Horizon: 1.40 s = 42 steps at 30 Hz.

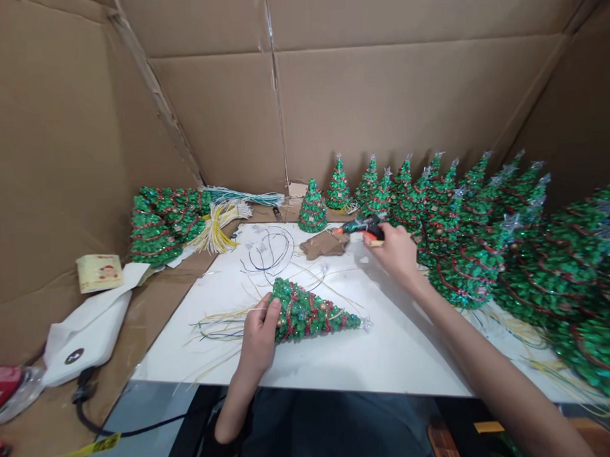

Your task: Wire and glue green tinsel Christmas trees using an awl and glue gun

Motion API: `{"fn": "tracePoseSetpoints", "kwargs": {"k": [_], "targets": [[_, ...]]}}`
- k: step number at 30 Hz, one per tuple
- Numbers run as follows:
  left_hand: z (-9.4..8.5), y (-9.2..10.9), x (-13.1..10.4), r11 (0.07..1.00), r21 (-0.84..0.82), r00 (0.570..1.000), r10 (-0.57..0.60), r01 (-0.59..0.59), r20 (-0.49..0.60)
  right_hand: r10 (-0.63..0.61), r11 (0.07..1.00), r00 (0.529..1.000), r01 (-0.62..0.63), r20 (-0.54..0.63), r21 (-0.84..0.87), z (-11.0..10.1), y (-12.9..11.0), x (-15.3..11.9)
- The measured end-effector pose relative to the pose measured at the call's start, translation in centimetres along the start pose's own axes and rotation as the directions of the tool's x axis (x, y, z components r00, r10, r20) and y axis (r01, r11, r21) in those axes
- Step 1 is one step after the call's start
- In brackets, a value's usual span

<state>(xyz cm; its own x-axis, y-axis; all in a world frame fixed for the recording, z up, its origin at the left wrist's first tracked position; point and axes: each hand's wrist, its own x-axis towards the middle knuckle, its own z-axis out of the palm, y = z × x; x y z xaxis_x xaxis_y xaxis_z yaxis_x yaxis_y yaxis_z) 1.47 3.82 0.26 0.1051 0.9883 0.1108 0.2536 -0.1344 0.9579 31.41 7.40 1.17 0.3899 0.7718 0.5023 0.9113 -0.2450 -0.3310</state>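
My left hand (259, 331) is closed around the base end of a small green Christmas tree (312, 313). The tree lies on its side, with its clear star pointing right. It carries red garland and small beads, and thin yellow and blue wires (218, 327) trail from its base to the left. Farther back, my right hand (394, 251) grips a dark glue gun (369, 226) with an orange-red tip, pointing left. The tip is over or beside a ragged piece of brown cardboard (325, 244); whether they touch I cannot tell.
Many finished-looking trees (471, 256) crowd the right side. One starless tree (313, 208) stands behind the cardboard. At left are stacked trees (167, 223), yellow-white wire bundles (217, 228), a white box (91, 336) and a black cable (142, 431). Cardboard walls (370, 99) enclose the white board (340, 367).
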Motion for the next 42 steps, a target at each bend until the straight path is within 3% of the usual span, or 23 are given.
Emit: {"fn": "tracePoseSetpoints", "kwargs": {"k": [3, 6, 9, 14, 21, 25, 42], "targets": [[0.1, -0.1, 0.2, 0.998, -0.041, 0.999, -0.043, 0.042, -0.016, -0.037, 0.996, 0.999, 0.04, -0.029, 0.084, -2.7, 0.7, 0.1], [0.1, -0.3, 0.6, 0.992, -0.067, 0.993, -0.108, 0.105, -0.043, -0.2, 0.941, 0.977, 0.212, -0.072, 0.265, -4.1, 1.3, -0.7], [0.2, -0.2, 0.9, 0.985, -0.095, 0.988, -0.147, 0.143, -0.04, -0.364, 0.856, 0.931, 0.35, -0.038, 0.38, -3.8, 1.8, -1.7], [0.3, 0.3, 0.8, 0.983, -0.096, 0.985, -0.163, 0.157, -0.053, -0.497, 0.789, 0.86, 0.395, 0.112, 0.471, -2.4, 2.0, -2.6], [0.4, -0.1, 0.5, 0.989, -0.06, 0.989, -0.137, 0.134, -0.054, -0.523, 0.772, 0.828, 0.361, 0.201, 0.523, -1.8, 2.2, -2.9], [0.5, -0.1, 0.7, 0.993, -0.06, 0.994, -0.106, 0.105, -0.02, -0.526, 0.763, 0.826, 0.353, 0.204, 0.541, -1.9, 2.1, -3.0], [0.6, 0.0, 0.7, 0.992, -0.075, 0.991, -0.111, 0.106, -0.07, -0.553, 0.767, 0.797, 0.372, 0.245, 0.523, -1.9, 2.2, -2.9]]}}
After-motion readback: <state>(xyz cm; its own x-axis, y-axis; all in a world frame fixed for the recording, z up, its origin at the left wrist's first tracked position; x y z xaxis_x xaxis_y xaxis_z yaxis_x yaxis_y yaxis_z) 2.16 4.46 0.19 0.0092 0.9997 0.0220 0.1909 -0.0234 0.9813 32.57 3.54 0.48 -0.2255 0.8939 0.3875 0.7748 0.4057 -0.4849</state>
